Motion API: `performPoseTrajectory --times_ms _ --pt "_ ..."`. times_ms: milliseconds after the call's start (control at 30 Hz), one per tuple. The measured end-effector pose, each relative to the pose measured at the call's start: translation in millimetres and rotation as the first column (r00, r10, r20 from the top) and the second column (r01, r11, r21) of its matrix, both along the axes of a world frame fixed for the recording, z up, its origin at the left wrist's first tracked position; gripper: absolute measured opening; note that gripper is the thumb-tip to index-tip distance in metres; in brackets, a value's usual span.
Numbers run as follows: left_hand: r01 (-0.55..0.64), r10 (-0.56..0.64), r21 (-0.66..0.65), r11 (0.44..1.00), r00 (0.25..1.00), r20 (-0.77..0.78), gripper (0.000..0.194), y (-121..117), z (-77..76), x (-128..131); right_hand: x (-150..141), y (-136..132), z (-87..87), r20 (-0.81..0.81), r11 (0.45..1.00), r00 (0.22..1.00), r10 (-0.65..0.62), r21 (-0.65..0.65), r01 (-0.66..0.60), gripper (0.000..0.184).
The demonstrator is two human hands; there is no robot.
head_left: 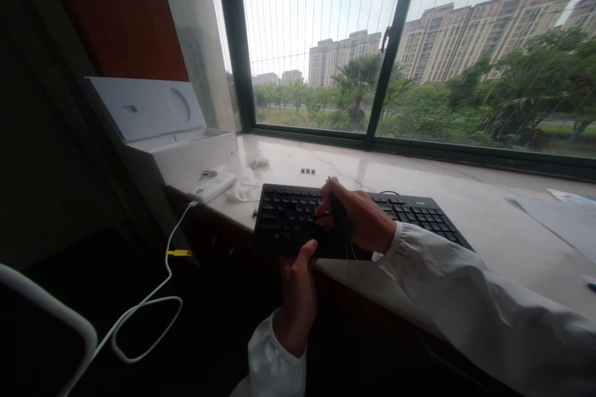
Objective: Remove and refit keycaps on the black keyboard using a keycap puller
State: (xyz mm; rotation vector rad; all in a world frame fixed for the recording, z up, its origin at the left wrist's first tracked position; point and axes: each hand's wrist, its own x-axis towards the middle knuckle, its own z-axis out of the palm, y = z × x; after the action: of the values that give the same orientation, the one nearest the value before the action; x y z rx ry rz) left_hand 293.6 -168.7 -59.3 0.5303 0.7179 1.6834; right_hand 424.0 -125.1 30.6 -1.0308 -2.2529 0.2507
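A black keyboard (288,211) lies on the pale marble-look sill, its near left part jutting past the front edge. My left hand (298,285) grips that near edge, thumb on top and fingers hidden underneath. Over the middle of the keys, my right hand (361,214) is closed round a dark slim tool (339,217). Thin wires show at the tool's lower end; its exact kind is unclear. My right fingertips are close to the keys, but I cannot tell whether they touch. Three small pieces (308,171) stand in a row behind the keyboard, and another small piece (254,213) is by its left side.
An open white box (195,152) stands at the left. Before it lies a white power bank (214,186) with a white cable (170,260) hanging down. Crumpled white tissue (244,187) is beside it. Papers (559,217) lie at right; a window backs the sill.
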Motion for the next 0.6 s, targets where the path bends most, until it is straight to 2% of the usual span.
performPoseTrajectory --times_ms 233,367,500,600 --pt "0.064 -0.067 0.059 0.996 0.996 0.055 0.05 0.2 -4.9 -3.4 -9.7 -14.7 3.0 0.121 0.978 0.99 -0.079 0.202 0.053 0.027" --pt "0.147 -0.151 0.108 0.983 0.988 0.035 0.048 3.3 -7.8 -11.2 -7.0 -11.0 11.0 0.049 0.961 0.995 -0.085 0.269 0.069 0.034" --pt "0.215 -0.219 0.131 0.968 0.975 0.021 0.048 7.6 -8.2 -19.5 23.4 12.5 24.9 -0.041 0.923 0.979 -0.197 0.33 0.2 0.065" --pt "0.245 -0.247 0.149 0.958 0.969 -0.005 0.049 11.0 -6.0 -21.6 54.1 27.7 34.8 0.085 0.959 0.974 -0.209 0.214 0.187 0.07"
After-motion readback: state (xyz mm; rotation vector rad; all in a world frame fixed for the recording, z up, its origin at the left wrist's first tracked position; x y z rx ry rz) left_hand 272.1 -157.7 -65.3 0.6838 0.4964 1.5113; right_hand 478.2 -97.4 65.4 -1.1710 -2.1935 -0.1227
